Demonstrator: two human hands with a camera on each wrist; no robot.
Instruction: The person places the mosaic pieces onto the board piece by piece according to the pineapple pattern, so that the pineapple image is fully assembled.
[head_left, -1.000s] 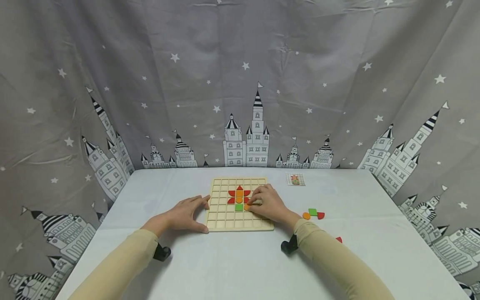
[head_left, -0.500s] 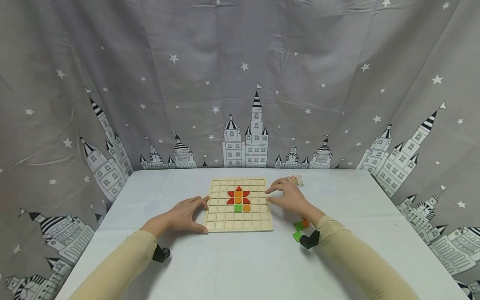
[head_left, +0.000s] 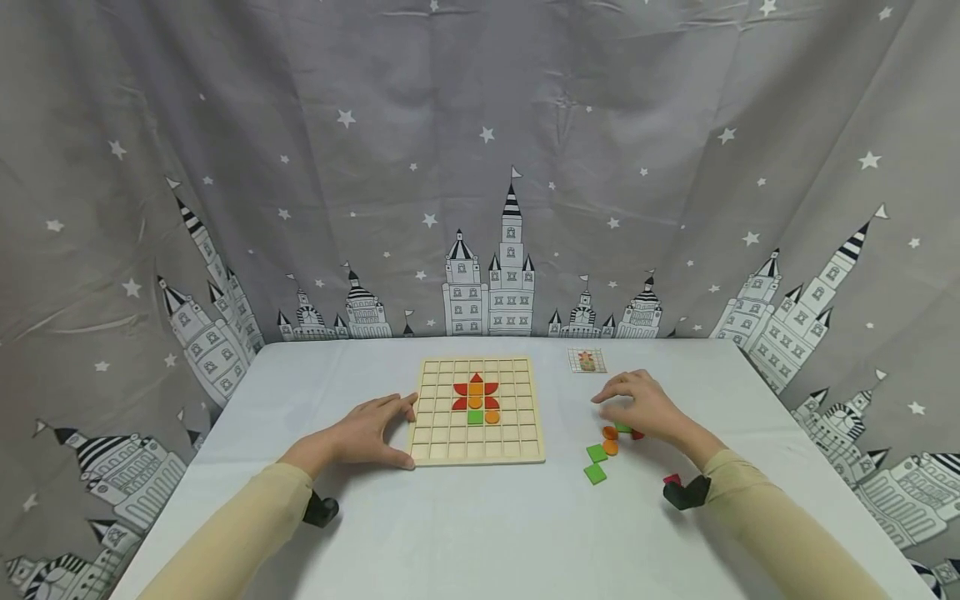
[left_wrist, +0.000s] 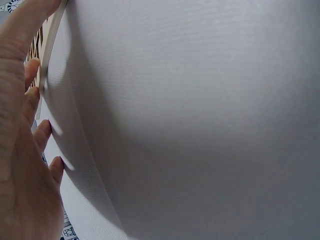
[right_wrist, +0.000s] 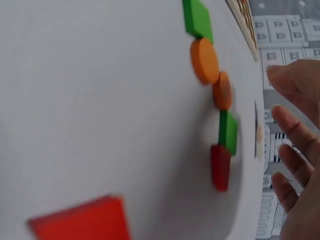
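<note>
A pale wooden grid board [head_left: 517, 442] lies on the table, bearing a flower-like figure of red, orange and green pieces. Beside its left edge is my left hand [head_left: 358, 433], thumb and fingers spread, with fingertips touching the edge. Over the loose pieces at right hovers my right hand [head_left: 647, 410], fingers apart and holding nothing. Below it lie two orange discs [right_wrist: 205, 61], several green squares [right_wrist: 228, 132] and a red piece [right_wrist: 220, 167]. Another red piece [right_wrist: 82, 220] lies nearer the wrist. In the head view the right hand partly hides some pieces.
A small pattern card [head_left: 587, 360] with a printed flower on a grid lies behind the loose pieces. White cloth [head_left: 465, 533] covers the table. A grey curtain [head_left: 637, 108] printed with castles and stars hangs behind it.
My right hand has let go of the orange disc on the board and moved right, over the loose pieces. My left hand has stayed at the board's edge.
</note>
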